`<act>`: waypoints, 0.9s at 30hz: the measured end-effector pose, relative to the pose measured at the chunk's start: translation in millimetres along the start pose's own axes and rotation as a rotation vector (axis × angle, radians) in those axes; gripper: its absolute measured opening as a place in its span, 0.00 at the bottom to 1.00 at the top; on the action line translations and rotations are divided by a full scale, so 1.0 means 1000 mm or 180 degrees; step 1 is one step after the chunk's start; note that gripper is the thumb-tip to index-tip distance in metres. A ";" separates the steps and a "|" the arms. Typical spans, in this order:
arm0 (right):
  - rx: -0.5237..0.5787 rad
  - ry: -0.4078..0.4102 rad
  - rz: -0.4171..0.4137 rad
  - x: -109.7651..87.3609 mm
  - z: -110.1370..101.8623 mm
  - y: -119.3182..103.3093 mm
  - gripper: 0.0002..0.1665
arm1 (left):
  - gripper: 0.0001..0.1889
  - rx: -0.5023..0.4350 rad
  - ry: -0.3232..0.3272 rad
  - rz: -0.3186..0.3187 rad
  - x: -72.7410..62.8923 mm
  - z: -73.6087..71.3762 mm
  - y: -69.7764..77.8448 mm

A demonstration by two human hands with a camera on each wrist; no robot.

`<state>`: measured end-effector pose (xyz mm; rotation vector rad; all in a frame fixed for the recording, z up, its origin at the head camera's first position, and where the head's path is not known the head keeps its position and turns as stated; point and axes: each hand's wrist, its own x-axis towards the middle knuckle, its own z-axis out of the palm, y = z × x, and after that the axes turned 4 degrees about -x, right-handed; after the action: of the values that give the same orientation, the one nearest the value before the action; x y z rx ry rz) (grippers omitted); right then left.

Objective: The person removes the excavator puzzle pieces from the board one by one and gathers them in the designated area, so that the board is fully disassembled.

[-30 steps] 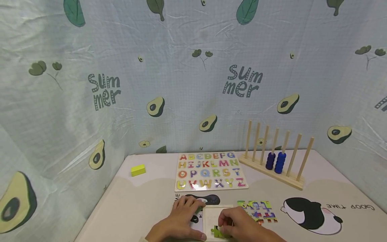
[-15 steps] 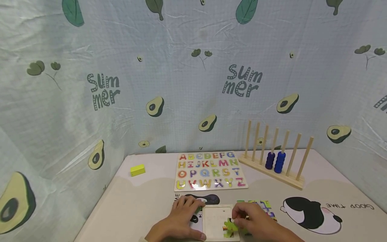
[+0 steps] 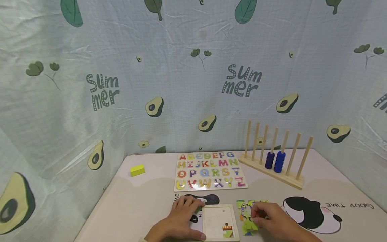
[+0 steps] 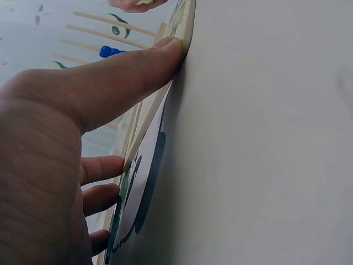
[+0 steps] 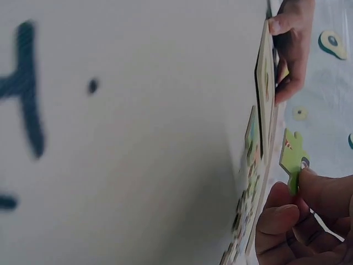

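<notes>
A shallow wooden puzzle tray [image 3: 213, 220] lies at the near middle of the table, with a piece [image 3: 228, 232] showing a red castle in its lower right corner. My left hand [image 3: 181, 220] rests along the tray's left side, thumb on the near edge and fingertips at the far corner. Between thumb and fingers my right hand [image 3: 273, 218] pinches a green jigsaw puzzle piece [image 5: 292, 154], held above the loose pieces right of the tray. Several of those loose jigsaw pieces [image 3: 242, 205] show; the hand covers part of them.
Behind the tray lies an alphabet board [image 3: 211, 171]. A wooden peg rack [image 3: 269, 171] with blue beads stands at the back right. To the far left sits a yellow block [image 3: 137, 170]. A printed curtain [image 3: 181, 77] closes off the back and sides.
The right hand has lifted the green puzzle piece out of the tray and carried it right, over the loose pieces. The castle piece is uncovered now. The left hand has stayed put.
</notes>
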<state>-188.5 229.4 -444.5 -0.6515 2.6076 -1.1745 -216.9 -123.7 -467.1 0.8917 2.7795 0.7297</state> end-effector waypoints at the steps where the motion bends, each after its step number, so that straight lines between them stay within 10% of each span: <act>1: -0.0016 -0.0008 0.0032 -0.001 -0.001 0.002 0.04 | 0.44 0.0001 0.0001 -0.0001 0.000 0.000 0.000; 17: -0.0446 0.0020 0.0250 -0.007 -0.008 0.014 0.07 | 0.43 -0.0011 -0.0025 -0.0032 0.000 0.001 -0.001; 27: -0.1073 0.0340 0.0821 0.000 0.003 -0.002 0.11 | 0.44 -0.0006 -0.0046 -0.0106 0.001 0.002 -0.002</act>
<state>-186.9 226.1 -445.5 -0.2974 2.9012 -0.7206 -218.5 -123.9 -469.5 0.8446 2.7734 0.7178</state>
